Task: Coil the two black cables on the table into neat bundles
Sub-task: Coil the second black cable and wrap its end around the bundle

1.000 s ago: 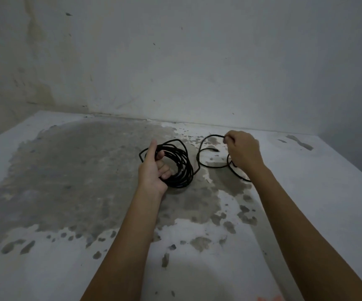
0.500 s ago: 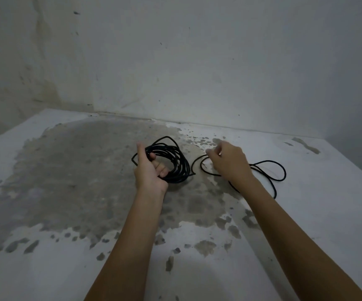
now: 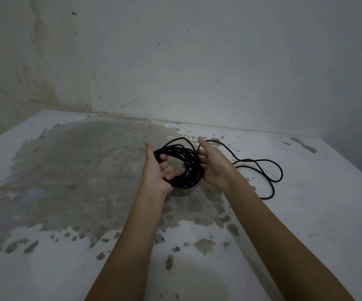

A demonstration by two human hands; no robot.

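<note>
The first bundle looks nearly wound, so the step in hand is laying the last turns onto the coil. Only one thin black rubber-sheathed cable (image 3: 188,161) can be made out. Most of it is gathered into a round coil, held just above the white painted table with its worn grey patch (image 3: 67,170), near the middle of the far edge below the pale plaster wall (image 3: 197,61). The left hand (image 3: 156,170) grips the coil's left side, with its fingers (image 3: 168,170) curled through the centre and the thumb pointing straight up. The right hand (image 3: 213,170) cups the coil's right side, palm turned inward, thumb raised and fingers loosely bent rather than clamped; I cannot tell whether they nip the strand. From beside that thumb, the loose unwound tail of the cable (image 3: 269,160) runs off towards the right edge of the table and lies there in a slack loop. Both forearms reach forward, converging on the coil. The next move probably calls for the right hand to slide out along the tail and bring another turn back, while the left hand holds the coil together so the turns do not spring apart.
</note>
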